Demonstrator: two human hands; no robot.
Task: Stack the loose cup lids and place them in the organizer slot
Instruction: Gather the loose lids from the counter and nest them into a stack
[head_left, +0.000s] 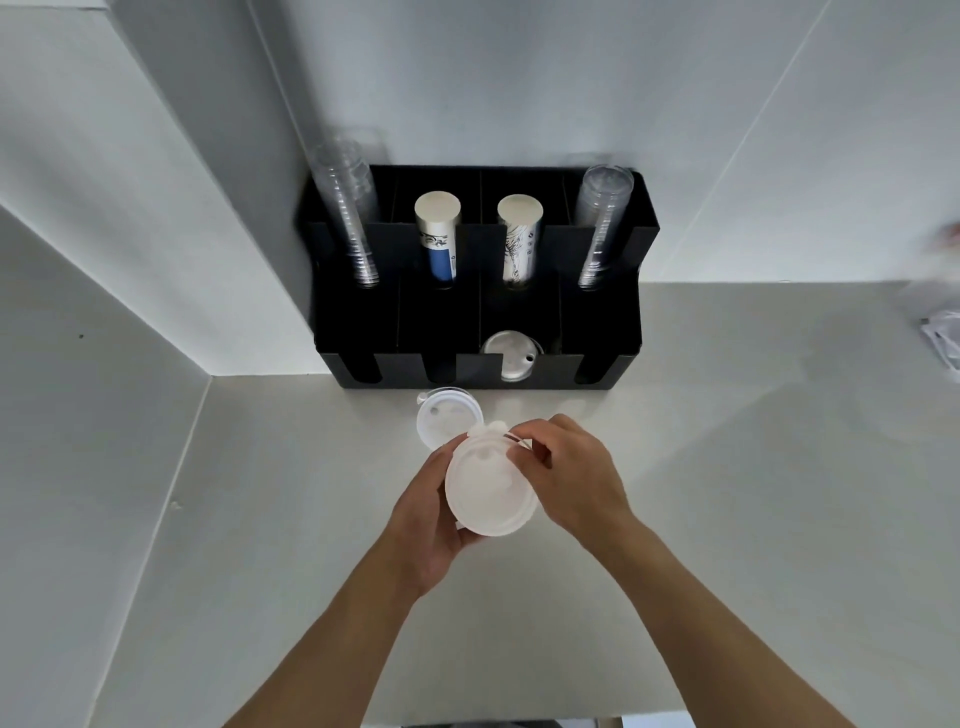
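A white stack of cup lids (485, 488) is held above the counter in both hands. My left hand (423, 519) cups its left and lower edge. My right hand (571, 478) pinches its upper right rim with the fingertips. One loose white lid (441, 418) lies flat on the counter just beyond the stack, partly hidden by it. The black organizer (478, 371) stands behind against the wall. A translucent lid (511, 356) sits in its third front slot from the left.
The organizer's back row holds two tall stacks of clear cups (348, 208) at the ends and two stacks of paper cups (437, 228) between them. Walls close in the left and back. Blurred clear packaging (943, 332) lies at the right edge.
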